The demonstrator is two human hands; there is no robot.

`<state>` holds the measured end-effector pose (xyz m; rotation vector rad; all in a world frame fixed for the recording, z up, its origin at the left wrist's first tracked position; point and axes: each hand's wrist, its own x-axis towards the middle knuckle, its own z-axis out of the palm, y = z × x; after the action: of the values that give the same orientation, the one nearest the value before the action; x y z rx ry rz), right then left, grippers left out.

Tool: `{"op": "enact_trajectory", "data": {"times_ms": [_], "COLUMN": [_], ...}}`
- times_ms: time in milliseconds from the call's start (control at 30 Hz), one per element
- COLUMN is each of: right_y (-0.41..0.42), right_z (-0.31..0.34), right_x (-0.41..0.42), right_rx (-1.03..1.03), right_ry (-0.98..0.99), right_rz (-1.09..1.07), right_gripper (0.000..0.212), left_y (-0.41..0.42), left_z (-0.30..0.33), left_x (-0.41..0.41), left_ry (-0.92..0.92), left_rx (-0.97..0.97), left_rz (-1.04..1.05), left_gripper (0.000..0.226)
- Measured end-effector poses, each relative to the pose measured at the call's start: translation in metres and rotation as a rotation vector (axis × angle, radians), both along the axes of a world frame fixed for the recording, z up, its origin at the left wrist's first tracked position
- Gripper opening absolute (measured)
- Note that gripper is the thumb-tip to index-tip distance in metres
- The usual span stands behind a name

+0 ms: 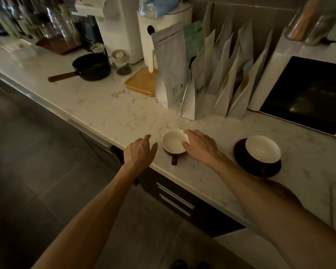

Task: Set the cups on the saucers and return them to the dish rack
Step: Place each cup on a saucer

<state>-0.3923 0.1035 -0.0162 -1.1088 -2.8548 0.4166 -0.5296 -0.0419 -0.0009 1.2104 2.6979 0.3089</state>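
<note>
Both bare forearms reach out over the marble surface (113, 113). The left hand (139, 152) hovers at its front edge, fingers spread and holding nothing. Just beside it, the right hand (200, 145) grips the rim of a white-lined cup (173, 141), which stands directly on the surface with its dark handle pointing toward the person. To the right, a second cup (263, 149) sits on a dark saucer (260, 169). Farther back stand paper pouches (211, 74), and a black saucepan (90, 67) to the left.
</note>
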Motion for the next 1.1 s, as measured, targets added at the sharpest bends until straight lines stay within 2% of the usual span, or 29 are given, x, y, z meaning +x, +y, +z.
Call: {"op": "enact_trajectory", "data": {"times_ms": [167, 300, 367, 733, 1100], "right_y": [0.004, 0.009, 0.010, 0.006, -0.017], "right_z": [-0.015, -0.022, -0.023, -0.016, 0.015], "right_x": [-0.012, -0.016, -0.016, -0.001, 0.074], "right_rx": [-0.105, -0.207, -0.248, -0.317, -0.363], "right_ry": [0.070, 0.085, 0.099, 0.170, 0.246], "right_rz": [-0.088, -0.164, -0.197, -0.286, -0.397], "right_gripper": [0.051, 0.043, 0.042, 0.040, 0.036], "left_y": [0.019, 0.033, 0.036, 0.039, 0.031], "left_z": [-0.015, -0.026, -0.031, -0.039, -0.028], "left_x": [0.004, 0.007, 0.010, 0.023, 0.069], "left_ry": [-0.181, -0.412, -0.453, -0.341, -0.300], "left_rx": [0.084, 0.116, 0.135, 0.177, 0.213], "left_rz": [0.015, 0.056, 0.048, -0.032, -0.226], "left_gripper": [0.059, 0.058, 0.054, 0.045, 0.046]}}
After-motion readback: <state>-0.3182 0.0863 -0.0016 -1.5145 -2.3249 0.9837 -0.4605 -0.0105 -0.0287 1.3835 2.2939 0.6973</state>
